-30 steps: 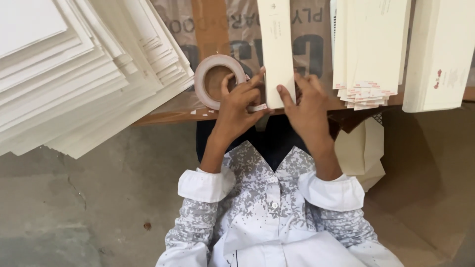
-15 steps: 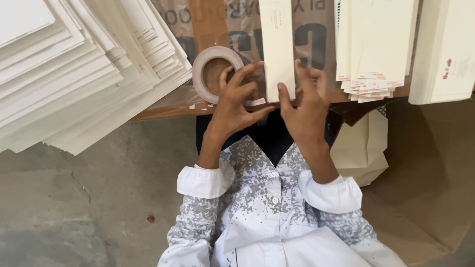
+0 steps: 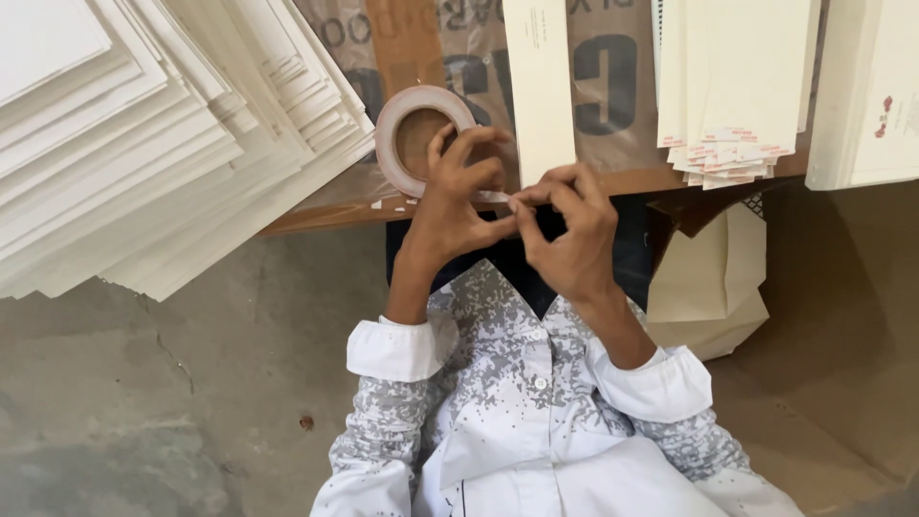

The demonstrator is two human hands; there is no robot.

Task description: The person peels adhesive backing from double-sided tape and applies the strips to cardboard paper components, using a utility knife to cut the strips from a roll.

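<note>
My left hand [image 3: 455, 206] grips a roll of pale double-sided tape [image 3: 414, 136] that stands on edge on the brown board [image 3: 613, 96]. A short end of tape [image 3: 495, 196] runs from the roll to my right hand [image 3: 565, 235], whose thumb and forefinger pinch it. Both hands sit at the near edge of the board. Just beyond them lies a long cream paper strip [image 3: 539, 86], lengthwise away from me. My white and grey patterned sleeves show below.
A large fanned stack of cream sheets [image 3: 144, 144] fills the left. A pile of cream envelopes with red-marked tape edges [image 3: 732, 86] lies right of the strip, with another stack [image 3: 866, 96] at far right. Folded cream pieces [image 3: 713, 282] lean below the board. Concrete floor [image 3: 191, 402] lies below.
Both hands have come back off the lower end of the cream strip toward my body. My right hand now pinches the tape end near the roll.
</note>
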